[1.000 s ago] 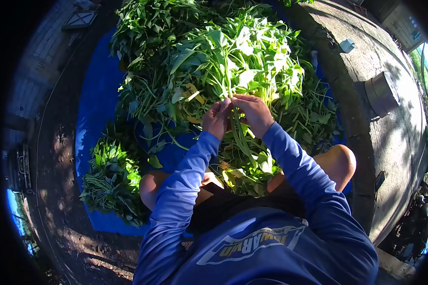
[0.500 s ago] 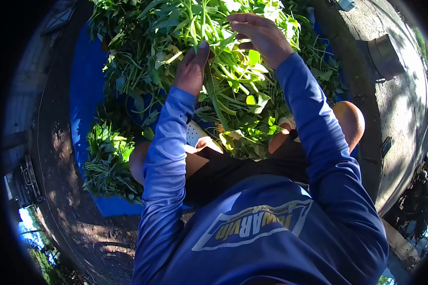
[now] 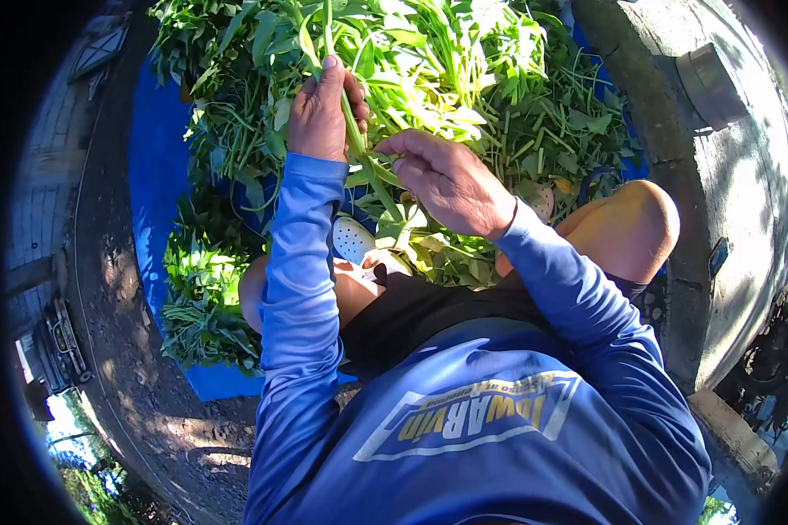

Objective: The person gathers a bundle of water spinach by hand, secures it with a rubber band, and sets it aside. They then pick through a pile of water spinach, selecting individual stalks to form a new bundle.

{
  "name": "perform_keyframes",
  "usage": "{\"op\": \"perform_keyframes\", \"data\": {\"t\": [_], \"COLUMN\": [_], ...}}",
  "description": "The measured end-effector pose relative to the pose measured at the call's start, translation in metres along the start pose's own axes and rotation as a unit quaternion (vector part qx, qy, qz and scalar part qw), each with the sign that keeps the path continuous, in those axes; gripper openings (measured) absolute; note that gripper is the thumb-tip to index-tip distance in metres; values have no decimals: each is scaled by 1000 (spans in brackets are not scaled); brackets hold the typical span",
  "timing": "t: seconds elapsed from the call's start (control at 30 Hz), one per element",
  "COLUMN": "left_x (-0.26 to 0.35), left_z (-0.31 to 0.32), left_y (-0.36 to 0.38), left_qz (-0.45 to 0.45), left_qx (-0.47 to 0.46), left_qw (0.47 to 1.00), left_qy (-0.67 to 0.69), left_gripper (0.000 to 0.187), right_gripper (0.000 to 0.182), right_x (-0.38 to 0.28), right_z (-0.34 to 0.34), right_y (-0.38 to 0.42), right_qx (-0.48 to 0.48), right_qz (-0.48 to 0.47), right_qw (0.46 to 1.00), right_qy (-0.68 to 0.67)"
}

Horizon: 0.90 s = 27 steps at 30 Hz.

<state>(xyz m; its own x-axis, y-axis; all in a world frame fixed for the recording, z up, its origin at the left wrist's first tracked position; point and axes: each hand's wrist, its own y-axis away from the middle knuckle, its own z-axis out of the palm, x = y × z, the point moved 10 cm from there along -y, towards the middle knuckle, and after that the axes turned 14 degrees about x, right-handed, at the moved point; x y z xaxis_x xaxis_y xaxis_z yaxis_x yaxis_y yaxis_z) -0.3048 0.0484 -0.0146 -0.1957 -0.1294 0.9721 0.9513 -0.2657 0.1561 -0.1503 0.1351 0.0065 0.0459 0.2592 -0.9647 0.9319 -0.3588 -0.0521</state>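
Note:
Long green stems (image 3: pixel 355 133) run through my left hand (image 3: pixel 324 109), whose fingers are wrapped round them with the thumb on top. My right hand (image 3: pixel 451 179) is just to the right and lower, its thumb and forefinger pinched at the lower part of the same stems. What exactly that pinch holds is too small to make out. Beyond both hands lies a large heap of leafy greens (image 3: pixel 446 66), brightly lit in the middle. Cut stem ends show on its right side.
A blue sheet (image 3: pixel 159 131) lies under the greens. A smaller bundle of greens (image 3: pixel 206 302) rests at the lower left. My knees flank the heap, with a white perforated shoe (image 3: pixel 352 241) between them. A concrete edge (image 3: pixel 674 201) and a round metal object (image 3: pixel 712 86) are at the right.
My right hand has come down and inward from above the heap to the lower stems, its fingers closing. My left hand has shifted up and left with the stems.

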Motion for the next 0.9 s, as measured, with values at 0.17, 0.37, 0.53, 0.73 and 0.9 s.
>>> {"op": "perform_keyframes", "data": {"t": [0.17,0.37,0.53,0.73,0.9], "left_x": [24,54,79,71,60], "left_z": [-2,-45,-58,-36,-23], "left_y": [5,-21,-17,-15,-3], "left_qz": [98,74,78,68,66], "left_qx": [119,230,203,163,151], "left_qw": [985,970,975,983,986], "left_qy": [-78,36,44,47,34], "left_gripper": [51,46,44,47,49], "right_gripper": [26,25,33,26,32], "right_x": [-27,-46,38,171,282], "right_z": [-6,-26,-176,-129,-94], "right_y": [5,36,-9,-87,-130], "right_qx": [80,109,349,226,363], "right_qz": [-130,-323,-184,42,115], "right_qw": [988,924,726,933,878], "right_qy": [29,174,563,276,290]}}
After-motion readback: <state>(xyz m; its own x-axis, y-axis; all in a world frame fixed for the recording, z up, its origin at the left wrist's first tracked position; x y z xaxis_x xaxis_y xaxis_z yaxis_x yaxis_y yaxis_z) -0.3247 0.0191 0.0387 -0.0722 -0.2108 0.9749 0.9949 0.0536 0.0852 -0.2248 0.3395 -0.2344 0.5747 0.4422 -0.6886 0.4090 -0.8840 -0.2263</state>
